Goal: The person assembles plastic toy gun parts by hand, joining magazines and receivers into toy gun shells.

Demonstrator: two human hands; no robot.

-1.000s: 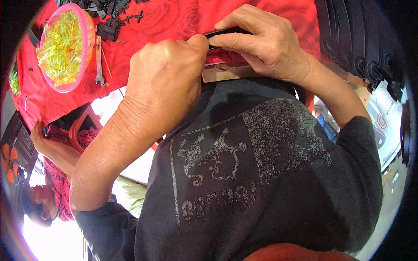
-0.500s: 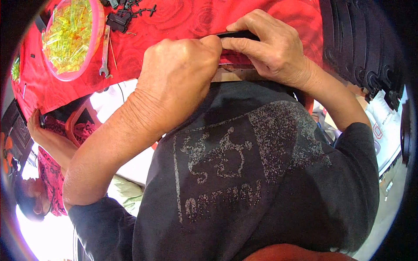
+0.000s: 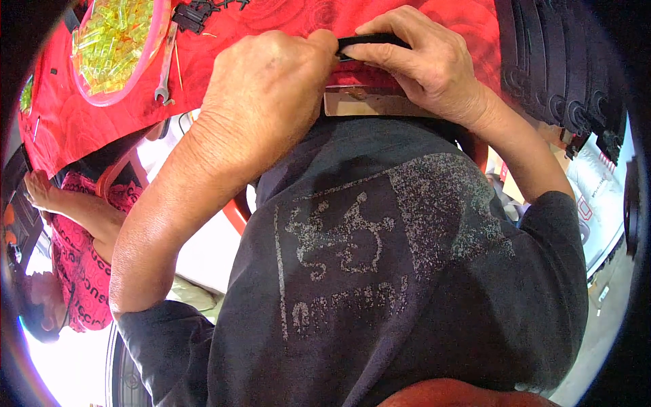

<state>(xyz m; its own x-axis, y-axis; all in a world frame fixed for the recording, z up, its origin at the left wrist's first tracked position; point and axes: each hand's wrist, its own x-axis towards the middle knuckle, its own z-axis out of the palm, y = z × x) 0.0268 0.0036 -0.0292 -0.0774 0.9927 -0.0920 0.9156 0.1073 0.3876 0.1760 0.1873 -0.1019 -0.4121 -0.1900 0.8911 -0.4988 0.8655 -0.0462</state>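
Observation:
A narrow black plastic strip (image 3: 373, 46) is held above the near edge of the red-covered table, between my two hands. My right hand (image 3: 430, 64) pinches it, thumb on the near side and fingers on the far side. At the strip's left end, my left hand (image 3: 268, 88) is closed in a fist with its back toward me. That end meets the left thumb and forefinger; the rest of the left fingers, and anything else inside them, are hidden.
At the left, a pink-rimmed basin (image 3: 112, 103) holds many clear yellow-green pieces. Beside it lie a wrench (image 3: 163, 85), a thin stick (image 3: 178, 64) and black plastic parts (image 3: 194, 15). Long black hooked parts (image 3: 553, 68) are stacked at the right. Another person (image 3: 85, 258) sits at the lower left.
Both hands have risen slightly, away from my body, and the left has shifted a little left. More of the black strip shows between them. The other person's arm has moved down and left.

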